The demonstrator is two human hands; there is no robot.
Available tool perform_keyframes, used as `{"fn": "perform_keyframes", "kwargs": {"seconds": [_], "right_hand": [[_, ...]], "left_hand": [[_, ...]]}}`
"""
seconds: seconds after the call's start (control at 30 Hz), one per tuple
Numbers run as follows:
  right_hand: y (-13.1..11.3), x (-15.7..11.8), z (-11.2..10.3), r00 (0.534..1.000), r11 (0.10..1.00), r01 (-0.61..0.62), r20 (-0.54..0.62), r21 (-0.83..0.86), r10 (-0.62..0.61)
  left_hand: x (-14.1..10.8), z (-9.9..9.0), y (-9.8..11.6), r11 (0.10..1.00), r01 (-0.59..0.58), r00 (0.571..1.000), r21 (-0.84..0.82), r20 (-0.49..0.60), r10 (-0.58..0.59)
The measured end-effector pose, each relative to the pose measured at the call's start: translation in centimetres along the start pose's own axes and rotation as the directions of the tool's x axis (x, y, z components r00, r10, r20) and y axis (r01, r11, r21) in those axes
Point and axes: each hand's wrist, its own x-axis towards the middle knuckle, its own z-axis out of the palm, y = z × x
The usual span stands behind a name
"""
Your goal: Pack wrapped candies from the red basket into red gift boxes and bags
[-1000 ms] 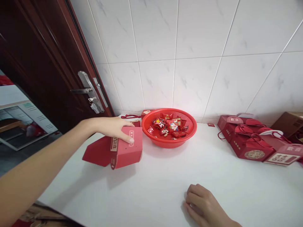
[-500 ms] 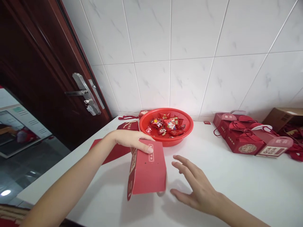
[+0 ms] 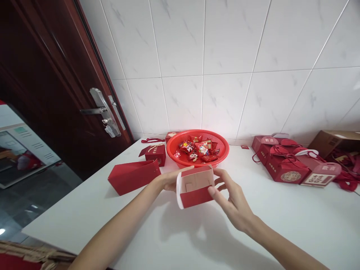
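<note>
A small red box [image 3: 197, 196] is held above the white table [image 3: 157, 240], its pale inside facing up and toward me. My left hand [image 3: 172, 180] grips its left and far side, the fingers partly hidden behind it. Around its right side, my right hand [image 3: 232, 195] has the thumb on the near wall and the fingers at the far right edge. Just behind is a red plastic basket [image 3: 198, 165] with several wrapped sweets [image 3: 201, 149]. Left of my left hand lie a long red box [image 3: 133, 177] and a smaller red box [image 3: 157, 154].
Several finished-looking red boxes with cords [image 3: 289, 165] stand at the right, beside a brown carton [image 3: 334, 144]. A red ribbon [image 3: 152, 140] and a small red card [image 3: 245, 147] lie near the tiled wall. A dark door [image 3: 56, 75] is at the left.
The held box has turned so its inside shows, and it has moved right and away from me. My right hand has closed onto it. More of the long red box is visible.
</note>
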Motion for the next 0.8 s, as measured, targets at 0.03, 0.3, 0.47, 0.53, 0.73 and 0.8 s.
{"fn": "perform_keyframes", "kwargs": {"seconds": [0.03,0.3,0.47,0.53,0.73,0.8], "right_hand": [[0.3,0.1,-0.2,0.999,0.999,-0.041,-0.017,-0.024,0.041],[2.9,0.9,-0.2,0.994,0.952,-0.109,-0.001,-0.287,0.113],[2.0,0.7,0.2,0.989,0.966,0.059,-0.116,-0.252,-0.091],[1.1,0.4,0.0,0.964,0.955,0.195,-0.135,-0.225,-0.228],[-1.9,0.0,-0.1,0.826,0.874,0.482,0.362,-0.057,-0.432],[-2.2,0.2,0.1,0.813,0.872,0.475,0.438,-0.119,-0.383]], "left_hand": [[0.3,0.0,-0.5,0.999,0.047,0.998,-0.021,0.04,-0.046],[-1.1,1.1,0.4,0.966,-0.104,0.931,0.235,-0.319,0.178],[-4.9,3.7,2.6,0.839,-0.165,0.856,0.518,-0.348,0.383],[-6.2,4.1,2.8,0.793,-0.144,0.863,0.592,-0.318,0.393],[-6.6,3.8,2.6,0.727,-0.211,0.892,0.654,-0.176,0.417],[-6.3,3.5,2.5,0.737,-0.194,0.912,0.647,-0.158,0.379]]}}
